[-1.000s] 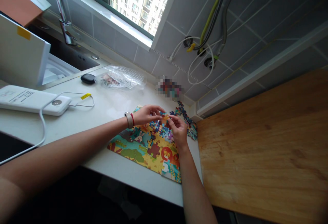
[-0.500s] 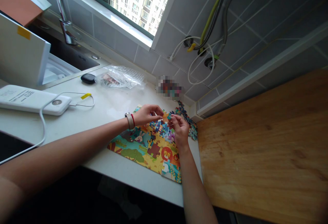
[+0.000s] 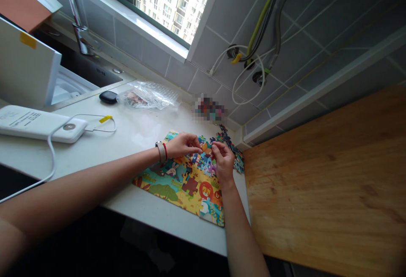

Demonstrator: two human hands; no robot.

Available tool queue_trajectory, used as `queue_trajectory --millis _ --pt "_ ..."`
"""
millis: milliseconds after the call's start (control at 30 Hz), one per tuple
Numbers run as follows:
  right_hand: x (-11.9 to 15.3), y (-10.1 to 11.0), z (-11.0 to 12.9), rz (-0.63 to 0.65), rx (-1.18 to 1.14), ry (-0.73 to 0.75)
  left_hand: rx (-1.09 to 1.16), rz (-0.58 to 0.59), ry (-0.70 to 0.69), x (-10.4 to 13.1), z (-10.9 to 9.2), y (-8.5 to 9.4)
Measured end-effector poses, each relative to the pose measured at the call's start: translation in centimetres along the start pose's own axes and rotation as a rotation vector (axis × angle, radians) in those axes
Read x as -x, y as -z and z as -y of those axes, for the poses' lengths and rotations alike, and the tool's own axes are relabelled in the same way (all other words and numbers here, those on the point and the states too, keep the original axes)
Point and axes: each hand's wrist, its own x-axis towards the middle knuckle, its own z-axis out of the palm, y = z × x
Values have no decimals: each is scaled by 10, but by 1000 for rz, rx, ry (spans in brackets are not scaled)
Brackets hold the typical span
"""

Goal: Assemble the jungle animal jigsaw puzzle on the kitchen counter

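Over the back of a colourful animal jigsaw puzzle (image 3: 165, 190), both my hands meet at a small orange-and-blue puzzle piece (image 3: 207, 146). My right hand (image 3: 223, 160) pinches the piece's right edge between thumb and fingers. My left hand (image 3: 183, 145), with a watch and a red cord at the wrist, has its fingers curled and its thumb and fingertips at the left edge. The puzzle lies flat on the white counter, with a lion at its right and a rabbit at its left. Part of it is hidden under my hands.
Loose puzzle pieces (image 3: 238, 165) lie heaped behind and right of the puzzle, near a wooden board (image 3: 323, 184). Clear plastic wrapping (image 3: 152, 96), a black oval object (image 3: 108, 97) and a white power bank (image 3: 41, 124) with a cable lie left. A sink (image 3: 95, 69) is beyond.
My left hand's fingers have curled in and lowered slightly, closing toward the thumb at the puzzle piece. My right hand stays nearly still, still pinching.
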Motion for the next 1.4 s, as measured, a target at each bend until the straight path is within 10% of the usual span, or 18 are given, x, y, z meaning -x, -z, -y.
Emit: queue_trajectory --millis 1400 --pt "-1 2 1 -31 -31 -81 -214 -119 -170 1 3 1"
